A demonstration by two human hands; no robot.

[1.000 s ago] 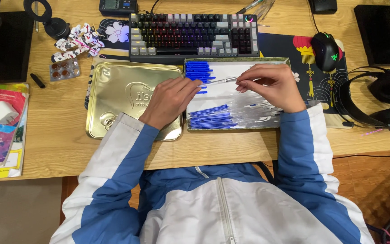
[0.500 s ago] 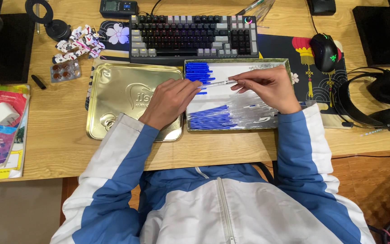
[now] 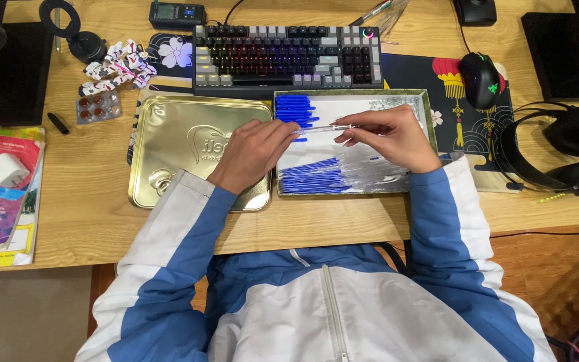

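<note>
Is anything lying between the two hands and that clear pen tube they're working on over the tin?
Nothing visible does. The left hand and right hand both already touch the clear pen tube, pinching it at either end above the open tin tray of blue refills.

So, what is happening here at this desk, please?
A person in a blue and white jacket sits at a wooden desk. The left hand and the right hand together hold a thin clear pen tube over an open tin tray. The tray holds blue pen parts in two groups. The gold lid lies beside it, below the keyboard.
</note>
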